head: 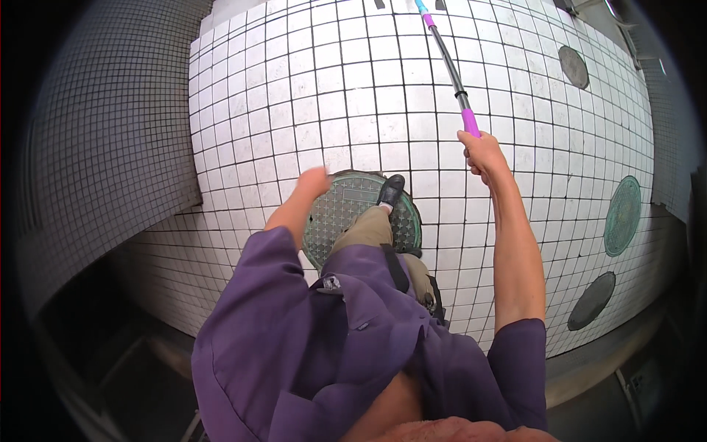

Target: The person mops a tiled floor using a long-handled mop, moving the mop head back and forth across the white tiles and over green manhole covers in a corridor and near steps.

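Note:
My right hand is wrapped around the purple grip of a metal pole. The pole runs up and away to a second purple sleeve and a light-blue part at the top edge; its far end is out of view. A dark collar rings the shaft just above the grip. My left hand is blurred, over the left rim of a round green manhole cover. Nothing shows in it, and its fingers are hidden. My black shoe is over the cover's right part.
White square tiles pave the floor. A tiled wall rises on the left, its lower corner jutting towards me. On the right lie a green cover and two grey covers. Two dark objects show at the top edge.

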### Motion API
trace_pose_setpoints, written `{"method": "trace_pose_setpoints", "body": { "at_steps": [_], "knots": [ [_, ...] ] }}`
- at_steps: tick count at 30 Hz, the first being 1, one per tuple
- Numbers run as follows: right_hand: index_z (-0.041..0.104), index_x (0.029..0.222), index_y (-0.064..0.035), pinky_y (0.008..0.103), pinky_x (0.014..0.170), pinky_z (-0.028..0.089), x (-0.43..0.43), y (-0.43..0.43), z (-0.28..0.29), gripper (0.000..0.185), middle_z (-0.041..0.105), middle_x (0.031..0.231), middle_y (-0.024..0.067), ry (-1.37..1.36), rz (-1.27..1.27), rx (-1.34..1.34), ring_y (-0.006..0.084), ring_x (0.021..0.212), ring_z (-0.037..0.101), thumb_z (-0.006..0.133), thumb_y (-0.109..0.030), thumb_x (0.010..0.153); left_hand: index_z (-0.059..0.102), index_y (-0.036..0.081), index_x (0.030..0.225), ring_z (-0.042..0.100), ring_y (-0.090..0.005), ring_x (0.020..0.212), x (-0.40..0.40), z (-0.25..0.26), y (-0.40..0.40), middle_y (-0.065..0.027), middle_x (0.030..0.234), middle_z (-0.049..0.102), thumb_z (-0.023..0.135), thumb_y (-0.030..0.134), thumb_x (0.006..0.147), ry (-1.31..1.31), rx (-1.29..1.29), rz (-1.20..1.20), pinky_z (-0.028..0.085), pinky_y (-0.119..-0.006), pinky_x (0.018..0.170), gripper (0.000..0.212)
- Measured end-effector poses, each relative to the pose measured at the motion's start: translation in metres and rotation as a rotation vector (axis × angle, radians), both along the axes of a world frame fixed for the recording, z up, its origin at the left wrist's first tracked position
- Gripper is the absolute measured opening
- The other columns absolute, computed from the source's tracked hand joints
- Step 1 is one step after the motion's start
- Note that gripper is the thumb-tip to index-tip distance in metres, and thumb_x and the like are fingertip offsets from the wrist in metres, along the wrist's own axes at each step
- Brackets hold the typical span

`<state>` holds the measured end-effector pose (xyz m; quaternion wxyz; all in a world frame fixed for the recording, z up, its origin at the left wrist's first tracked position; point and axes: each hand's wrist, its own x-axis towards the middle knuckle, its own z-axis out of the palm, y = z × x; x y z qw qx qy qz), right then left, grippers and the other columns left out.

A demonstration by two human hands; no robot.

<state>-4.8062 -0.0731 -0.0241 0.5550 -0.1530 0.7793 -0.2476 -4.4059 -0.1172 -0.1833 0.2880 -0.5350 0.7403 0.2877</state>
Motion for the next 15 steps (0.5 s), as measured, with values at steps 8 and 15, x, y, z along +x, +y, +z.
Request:
{"method": "trace_pose_setpoints", "body": {
  "at_steps": [8,15],
  "knots": [
    [0.048,0.082,-0.0064,0.0244,0.034,0.03,0.021,0.156,0.036,0.023,0.045,0.059,-0.0007,-0.073,-0.119,0.063,0.0075,0.041,0.038,0.059,-0.027,0.083,0.069,0.002,0.09,0.062,-0.0365,0.091,0.14,0.003,0.092,-0.0217,0.095,0.065,0.059,0.038,0.075,-0.11,0.221,0.201,0.049,-0.042,0.082,0.04],
    [0.055,0.086,-0.0038,0.0257,0.041,0.034,0.084,0.365,0.075,0.021,0.047,0.06,-0.0021,0.028,-0.206,0.184,0.0066,0.046,0.042,0.061,-0.023,0.081,0.063,0.005,0.095,0.062,-0.038,0.086,-0.051,0.014,0.085,-0.021,0.091,0.065,0.053,0.032,0.081,0.169,0.083,-0.321,0.05,-0.047,0.073,0.033]
  ]
}}
